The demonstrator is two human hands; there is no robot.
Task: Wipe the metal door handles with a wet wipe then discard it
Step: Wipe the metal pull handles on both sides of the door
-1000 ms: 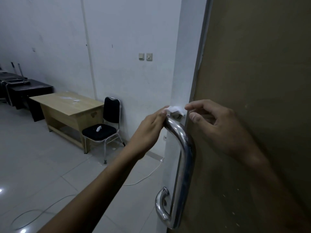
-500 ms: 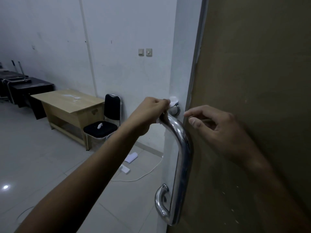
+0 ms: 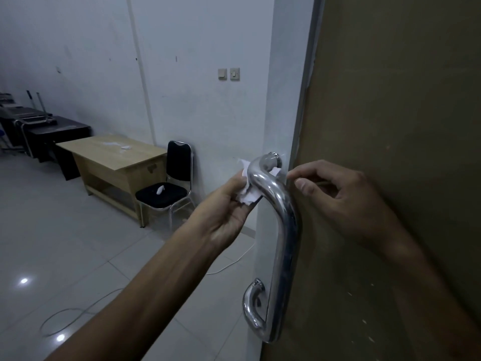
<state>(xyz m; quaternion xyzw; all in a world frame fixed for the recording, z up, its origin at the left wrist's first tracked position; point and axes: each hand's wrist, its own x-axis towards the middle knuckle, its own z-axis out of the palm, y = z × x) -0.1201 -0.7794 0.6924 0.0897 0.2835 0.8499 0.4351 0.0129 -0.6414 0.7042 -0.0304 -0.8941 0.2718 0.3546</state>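
Observation:
A curved chrome door handle [image 3: 282,222] is mounted upright at the door's edge. A crumpled white wet wipe [image 3: 250,195] passes behind the handle's upper bend, just below the top mount. My left hand [image 3: 229,212] grips the wipe's bunched end on the handle's left side, palm turned up. My right hand [image 3: 335,196] is on the handle's right side in front of the brown door [image 3: 390,126]. Its fingers are curled, with forefinger and thumb at the wipe's small end showing past the bar.
A wooden desk [image 3: 114,162] and a black chair [image 3: 171,188] with a white scrap on its seat stand against the white wall to the left. Darker tables [image 3: 52,131] sit further back. A cable [image 3: 78,311] trails over the tiled floor.
My left hand has turned palm-up and dropped from the top of the handle to below the bend, pulling the wipe behind the bar. My right hand has closed in on the wipe's other end.

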